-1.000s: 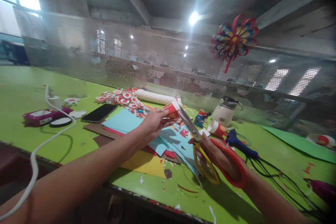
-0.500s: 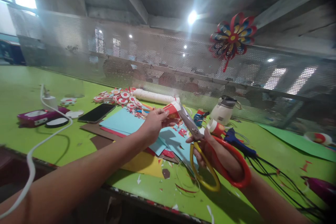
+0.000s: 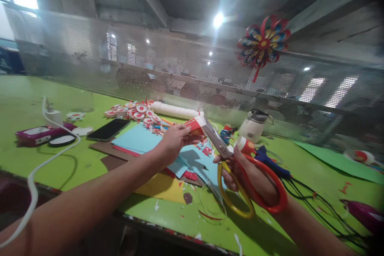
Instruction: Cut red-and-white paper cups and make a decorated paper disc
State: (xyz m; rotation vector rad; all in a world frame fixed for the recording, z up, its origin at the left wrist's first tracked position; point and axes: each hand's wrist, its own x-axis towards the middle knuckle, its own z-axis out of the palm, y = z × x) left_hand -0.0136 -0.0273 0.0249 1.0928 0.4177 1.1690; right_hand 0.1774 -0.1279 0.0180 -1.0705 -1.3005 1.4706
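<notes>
Left hand (image 3: 174, 141): fingers pinched on red-and-white paper piece (image 3: 195, 127), held up above the tabletop (image 3: 93, 173), over blue sheets (image 3: 136, 138). Piece's long axis runs roughly crosswise, left to right; white end faces the right hand (image 3: 260, 184).

Right hand's fingers closed around handles of scissors (image 3: 223, 149), which slant from near right to far left, blade tips at that white end. Blade gap: cannot tell.

Blue glue gun (image 3: 274, 164) just beyond and right of the right hand. More room nearer the tabletop's near edge, scraps strewn there.
</notes>
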